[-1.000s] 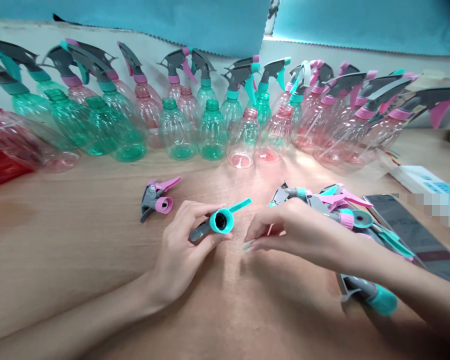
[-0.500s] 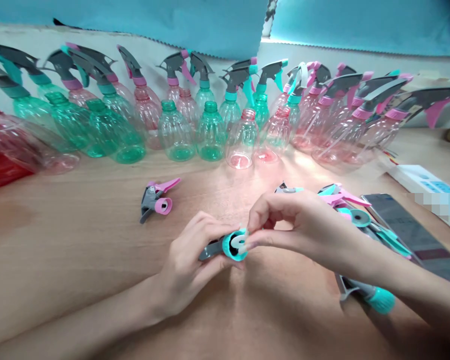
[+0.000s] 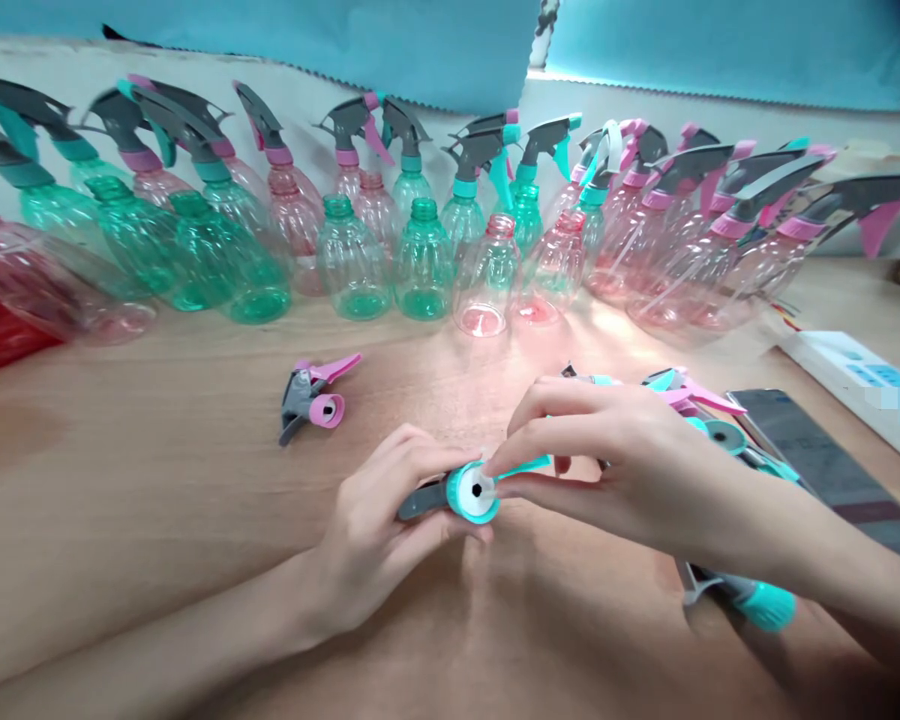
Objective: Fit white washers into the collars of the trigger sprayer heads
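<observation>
My left hand is closed around a grey spray trigger head, its teal collar tilted up toward me. A white washer with a dark hole in its middle lies inside that collar. At the collar's right edge, my right hand has its index fingertip touching the washer, with the thumb tip a little apart from it. The head's teal trigger lever shows between these fingers. Left of the hands, a grey and pink spray head lies on the table.
Several green bottles and clear pink bottles stand along the back, many fitted with spray heads. Loose spray heads lie at right beside a phone and a white power strip. Another teal-collared head lies nearer me.
The white washer, earlier tilted in my right fingertips, now sits flat inside the teal collar. My right fingers have loosened their pinch. My left hand has barely moved.
</observation>
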### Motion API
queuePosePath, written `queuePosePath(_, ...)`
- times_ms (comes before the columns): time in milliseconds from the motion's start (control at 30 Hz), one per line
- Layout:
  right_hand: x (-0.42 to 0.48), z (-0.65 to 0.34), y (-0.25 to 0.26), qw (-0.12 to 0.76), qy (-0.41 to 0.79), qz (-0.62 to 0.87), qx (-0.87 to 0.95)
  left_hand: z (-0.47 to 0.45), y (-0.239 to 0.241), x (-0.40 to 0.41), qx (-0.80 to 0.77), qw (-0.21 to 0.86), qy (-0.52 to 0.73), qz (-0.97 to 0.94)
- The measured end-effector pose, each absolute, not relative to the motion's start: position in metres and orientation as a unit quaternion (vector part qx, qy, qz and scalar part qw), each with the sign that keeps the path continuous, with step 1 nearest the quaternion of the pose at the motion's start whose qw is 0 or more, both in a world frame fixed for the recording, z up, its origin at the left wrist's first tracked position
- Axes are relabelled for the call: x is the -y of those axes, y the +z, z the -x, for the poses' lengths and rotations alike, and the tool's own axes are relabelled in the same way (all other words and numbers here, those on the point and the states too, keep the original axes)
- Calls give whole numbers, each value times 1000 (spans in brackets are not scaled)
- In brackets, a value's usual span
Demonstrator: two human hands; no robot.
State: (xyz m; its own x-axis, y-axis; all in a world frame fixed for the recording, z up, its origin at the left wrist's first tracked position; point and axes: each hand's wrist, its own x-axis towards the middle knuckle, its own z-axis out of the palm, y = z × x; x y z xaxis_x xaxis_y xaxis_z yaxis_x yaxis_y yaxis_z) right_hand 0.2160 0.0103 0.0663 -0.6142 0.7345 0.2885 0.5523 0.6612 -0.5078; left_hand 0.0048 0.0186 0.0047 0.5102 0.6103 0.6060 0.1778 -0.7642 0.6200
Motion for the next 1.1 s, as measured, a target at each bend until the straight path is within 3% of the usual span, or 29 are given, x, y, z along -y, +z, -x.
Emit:
queuePosePath(433, -6, -217, 67, 174, 157, 352, 906, -5, 7, -17, -223, 260, 437, -832)
queuePosePath(667, -5, -209, 58, 235, 45, 343, 908, -3, 1, -19, -260, 254, 430, -827)
queuePosePath(1100, -1, -207, 64, 193, 144, 383, 892, -4, 5, -19, -210, 264, 422, -841)
